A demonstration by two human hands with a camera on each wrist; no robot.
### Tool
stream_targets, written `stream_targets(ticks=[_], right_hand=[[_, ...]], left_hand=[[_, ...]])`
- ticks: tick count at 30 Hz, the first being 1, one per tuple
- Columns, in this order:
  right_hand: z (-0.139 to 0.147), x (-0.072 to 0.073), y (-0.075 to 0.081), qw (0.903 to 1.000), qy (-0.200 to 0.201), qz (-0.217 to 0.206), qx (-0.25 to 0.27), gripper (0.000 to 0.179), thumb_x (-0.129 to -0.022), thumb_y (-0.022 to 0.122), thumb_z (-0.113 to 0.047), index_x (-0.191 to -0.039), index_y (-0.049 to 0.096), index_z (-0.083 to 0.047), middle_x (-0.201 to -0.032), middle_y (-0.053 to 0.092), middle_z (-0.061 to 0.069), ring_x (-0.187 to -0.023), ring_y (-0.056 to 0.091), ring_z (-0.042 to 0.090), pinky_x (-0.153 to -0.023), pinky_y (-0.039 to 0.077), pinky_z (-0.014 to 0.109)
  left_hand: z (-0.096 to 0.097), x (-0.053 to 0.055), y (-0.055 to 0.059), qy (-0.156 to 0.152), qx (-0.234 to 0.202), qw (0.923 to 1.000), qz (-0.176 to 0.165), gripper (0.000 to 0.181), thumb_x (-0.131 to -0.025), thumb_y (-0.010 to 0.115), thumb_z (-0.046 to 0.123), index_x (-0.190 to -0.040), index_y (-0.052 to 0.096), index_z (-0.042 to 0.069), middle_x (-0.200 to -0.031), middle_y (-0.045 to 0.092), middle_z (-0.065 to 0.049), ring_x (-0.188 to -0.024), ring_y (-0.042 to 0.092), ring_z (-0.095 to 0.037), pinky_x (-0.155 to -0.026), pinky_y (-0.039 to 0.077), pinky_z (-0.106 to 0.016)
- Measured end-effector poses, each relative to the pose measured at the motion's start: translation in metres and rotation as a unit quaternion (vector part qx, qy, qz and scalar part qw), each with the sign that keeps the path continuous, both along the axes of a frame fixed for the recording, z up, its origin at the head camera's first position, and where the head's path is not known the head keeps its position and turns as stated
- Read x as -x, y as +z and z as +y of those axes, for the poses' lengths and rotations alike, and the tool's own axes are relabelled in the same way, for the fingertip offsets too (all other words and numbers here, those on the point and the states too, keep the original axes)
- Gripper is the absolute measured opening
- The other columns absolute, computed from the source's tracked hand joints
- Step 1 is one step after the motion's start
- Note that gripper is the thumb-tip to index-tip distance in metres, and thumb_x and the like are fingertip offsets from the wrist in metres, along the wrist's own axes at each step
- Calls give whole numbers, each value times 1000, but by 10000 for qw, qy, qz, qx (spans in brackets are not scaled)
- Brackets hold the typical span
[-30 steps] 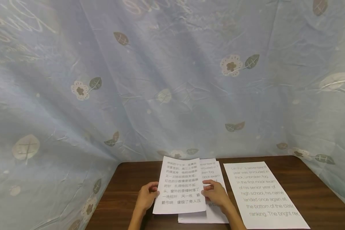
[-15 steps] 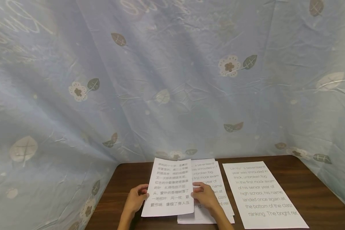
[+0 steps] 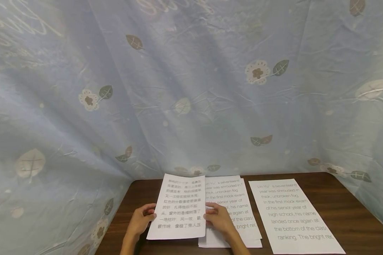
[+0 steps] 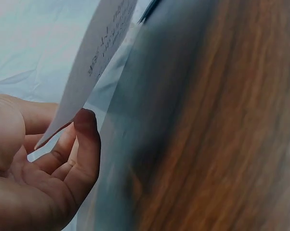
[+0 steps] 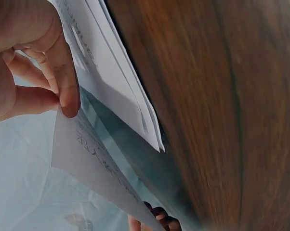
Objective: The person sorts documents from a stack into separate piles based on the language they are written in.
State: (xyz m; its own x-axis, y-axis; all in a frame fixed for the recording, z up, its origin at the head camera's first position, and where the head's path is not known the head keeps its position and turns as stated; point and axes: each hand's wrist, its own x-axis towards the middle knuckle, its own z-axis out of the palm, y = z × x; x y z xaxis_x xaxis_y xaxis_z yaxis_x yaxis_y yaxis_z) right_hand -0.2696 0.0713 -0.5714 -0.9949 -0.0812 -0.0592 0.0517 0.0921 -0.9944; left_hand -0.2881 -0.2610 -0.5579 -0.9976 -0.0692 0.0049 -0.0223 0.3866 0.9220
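Note:
A white sheet of paper (image 3: 178, 207) printed with Chinese characters is held up over the left part of the table. My left hand (image 3: 139, 219) pinches its left edge; in the left wrist view the paper (image 4: 89, 67) runs between thumb and fingers. My right hand (image 3: 221, 220) pinches the opposite edge, and the right wrist view shows thumb and index finger meeting on the paper (image 5: 89, 166). Whether it is a single sheet cannot be told. Partly beneath the right hand lies a slightly uneven stack of papers (image 3: 233, 198) with English text on top.
Another English-printed page (image 3: 290, 216) lies flat, right of the stack. Everything rests on a dark brown wooden table (image 3: 338, 198). A pale blue cloth (image 3: 207, 106) with leaf and flower prints hangs behind and along the sides.
Both hands have moved left with the Chinese-printed sheet, uncovering more of the English-printed stack. The page on the right has stayed in place.

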Motion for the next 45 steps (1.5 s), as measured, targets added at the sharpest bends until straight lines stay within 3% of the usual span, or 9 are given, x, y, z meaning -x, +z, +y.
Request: stream_targets(ticks=[26,39,45], right_hand=[[-42,-1,2,9995,102,28,294,60,-89,73,-1,-146,59,6,-112,71,16,-88,73,17,-79,66,35],[-48,-2,1,9997,149,89,171,58,-90,72,0,-146,59,6,-111,71,14,-92,75,18,-78,67,35],[-49,-2,0,9998,132,138,63,58,-89,72,1,-145,60,6,-108,72,14,-91,75,18,-76,67,34]], left_hand=[[-41,-2,-1,217,226,9987,-412,46,-93,72,-5,-138,65,-6,-112,68,-16,-89,65,-21,-72,58,-37],[-48,-3,-3,258,242,9982,-486,45,-92,72,-6,-137,65,-6,-108,69,-15,-89,66,-20,-72,62,-38],[-48,-4,0,192,8,9986,-501,44,-92,70,-9,-136,65,-9,-107,69,-16,-88,67,-22,-71,63,-40]])
